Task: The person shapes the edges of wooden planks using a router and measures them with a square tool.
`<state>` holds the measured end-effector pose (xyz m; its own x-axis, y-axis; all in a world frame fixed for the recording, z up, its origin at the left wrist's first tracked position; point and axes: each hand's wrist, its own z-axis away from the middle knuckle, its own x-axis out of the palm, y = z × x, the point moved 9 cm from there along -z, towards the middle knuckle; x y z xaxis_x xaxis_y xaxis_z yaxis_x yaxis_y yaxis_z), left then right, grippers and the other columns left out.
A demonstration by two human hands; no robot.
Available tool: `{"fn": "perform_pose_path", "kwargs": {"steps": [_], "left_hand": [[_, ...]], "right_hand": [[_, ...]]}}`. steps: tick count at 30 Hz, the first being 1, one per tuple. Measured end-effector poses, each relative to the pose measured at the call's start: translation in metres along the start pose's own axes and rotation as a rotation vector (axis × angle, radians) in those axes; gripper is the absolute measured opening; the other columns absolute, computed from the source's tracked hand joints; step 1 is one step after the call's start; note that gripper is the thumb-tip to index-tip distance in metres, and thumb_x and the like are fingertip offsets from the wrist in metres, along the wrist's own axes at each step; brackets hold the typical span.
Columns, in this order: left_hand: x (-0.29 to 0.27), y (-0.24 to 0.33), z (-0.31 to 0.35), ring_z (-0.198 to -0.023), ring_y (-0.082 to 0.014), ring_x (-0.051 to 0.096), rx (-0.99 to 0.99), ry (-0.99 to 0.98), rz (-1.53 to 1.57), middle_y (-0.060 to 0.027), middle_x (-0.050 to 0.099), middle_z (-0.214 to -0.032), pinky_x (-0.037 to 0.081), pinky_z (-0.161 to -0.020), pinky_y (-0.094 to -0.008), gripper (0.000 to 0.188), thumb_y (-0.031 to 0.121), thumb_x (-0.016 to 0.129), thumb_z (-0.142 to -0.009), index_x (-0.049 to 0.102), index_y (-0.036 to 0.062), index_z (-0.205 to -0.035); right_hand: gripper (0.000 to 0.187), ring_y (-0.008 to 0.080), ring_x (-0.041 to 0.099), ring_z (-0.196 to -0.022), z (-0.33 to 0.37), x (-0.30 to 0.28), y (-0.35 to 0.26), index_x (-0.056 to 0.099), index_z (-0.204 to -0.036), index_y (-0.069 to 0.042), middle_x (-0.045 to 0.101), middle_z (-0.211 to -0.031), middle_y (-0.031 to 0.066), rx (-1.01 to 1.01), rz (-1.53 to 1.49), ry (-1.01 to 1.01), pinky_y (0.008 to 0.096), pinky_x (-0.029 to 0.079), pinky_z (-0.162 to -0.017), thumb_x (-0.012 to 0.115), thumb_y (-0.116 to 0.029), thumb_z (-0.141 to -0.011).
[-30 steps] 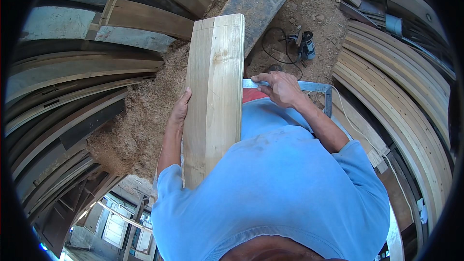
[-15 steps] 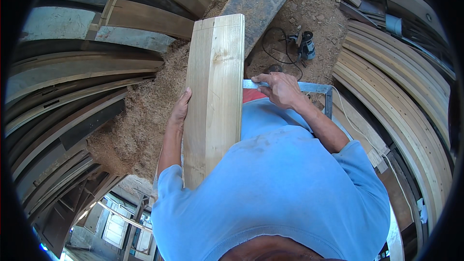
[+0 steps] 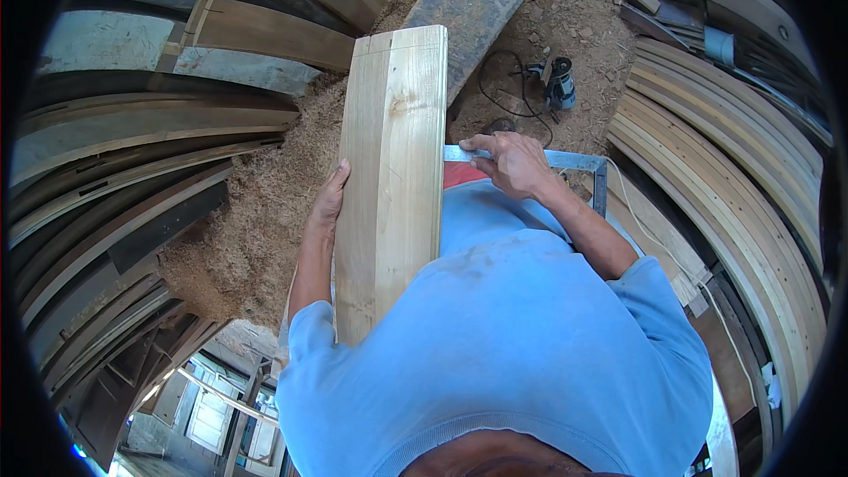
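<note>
A long pale wooden board [image 3: 393,150] extends away in front of me, its near end hidden by my blue shirt. It has a knot, a line down its length and a grooved right edge. My left hand [image 3: 330,194] grips its left edge, and the fingers are partly hidden. Just right of the board, my right hand [image 3: 519,166] is closed on a grey metal bar [image 3: 570,160], fingers curled over it. The bar's left end meets the board's right edge, and its right end turns a square corner. I cannot tell whether it is a square or part of a frame.
A corded power tool [image 3: 560,84] stands on the sawdust-covered floor [image 3: 238,247] ahead right. A wide dusty plank [image 3: 477,9] lies beyond the board. Stacked boards [image 3: 724,168] line the right side, and more timber [image 3: 150,124] is piled at left.
</note>
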<state>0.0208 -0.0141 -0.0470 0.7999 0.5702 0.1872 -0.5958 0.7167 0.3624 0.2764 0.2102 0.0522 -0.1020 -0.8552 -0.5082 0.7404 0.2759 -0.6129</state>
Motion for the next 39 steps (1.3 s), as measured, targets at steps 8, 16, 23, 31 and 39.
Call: {"fn": "perform_pose_path", "kwargs": {"steps": [8,16,23,31,39], "left_hand": [[-0.004,-0.003,-0.007,-0.123,-0.0215,0.063,0.02,-0.038,0.015,-0.0154,0.063,-0.138,0.051,-0.103,-0.0342,0.064,0.046,0.053,-0.106,0.048,-0.0016,-0.149],[-0.002,-0.003,-0.007,-0.122,-0.0224,0.064,0.037,-0.054,-0.003,-0.0164,0.064,-0.137,0.052,-0.103,-0.0365,0.068,0.052,0.052,-0.105,0.049,-0.0013,-0.147],[0.007,0.003,0.003,-0.122,-0.0221,0.064,0.001,-0.024,0.009,-0.0158,0.063,-0.139,0.051,-0.103,-0.035,0.065,0.047,0.052,-0.107,0.048,-0.0016,-0.149],[0.007,0.003,0.003,-0.123,-0.0227,0.063,-0.013,-0.021,0.013,-0.0166,0.062,-0.14,0.051,-0.104,-0.0353,0.068,0.049,0.053,-0.106,0.046,-0.0019,-0.15],[-0.003,-0.005,-0.006,-0.124,-0.0219,0.063,0.002,-0.049,0.02,-0.0156,0.062,-0.14,0.051,-0.104,-0.0347,0.068,0.048,0.054,-0.106,0.046,-0.0018,-0.15]], "right_hand": [[0.034,0.0358,0.069,-0.1,-0.001,-0.001,0.0,0.071,-0.127,-0.018,0.073,-0.102,0.0156,0.012,-0.011,-0.012,0.0489,0.054,-0.084,0.07,-0.027,-0.095],[0.033,0.0357,0.07,-0.099,-0.001,-0.002,-0.001,0.072,-0.127,-0.018,0.074,-0.102,0.0154,0.012,-0.002,-0.013,0.0486,0.054,-0.084,0.07,-0.027,-0.095],[0.033,0.0355,0.069,-0.1,-0.001,0.001,0.001,0.072,-0.127,-0.017,0.074,-0.103,0.0154,0.002,-0.006,-0.003,0.0479,0.055,-0.085,0.07,-0.027,-0.095],[0.033,0.0359,0.069,-0.099,-0.001,0.0,0.001,0.072,-0.126,-0.017,0.073,-0.102,0.0156,-0.017,0.005,0.018,0.0481,0.054,-0.084,0.07,-0.027,-0.095],[0.033,0.0363,0.069,-0.098,-0.002,0.002,0.001,0.072,-0.127,-0.017,0.073,-0.101,0.0161,-0.018,-0.006,0.007,0.0486,0.054,-0.084,0.07,-0.027,-0.095]]}}
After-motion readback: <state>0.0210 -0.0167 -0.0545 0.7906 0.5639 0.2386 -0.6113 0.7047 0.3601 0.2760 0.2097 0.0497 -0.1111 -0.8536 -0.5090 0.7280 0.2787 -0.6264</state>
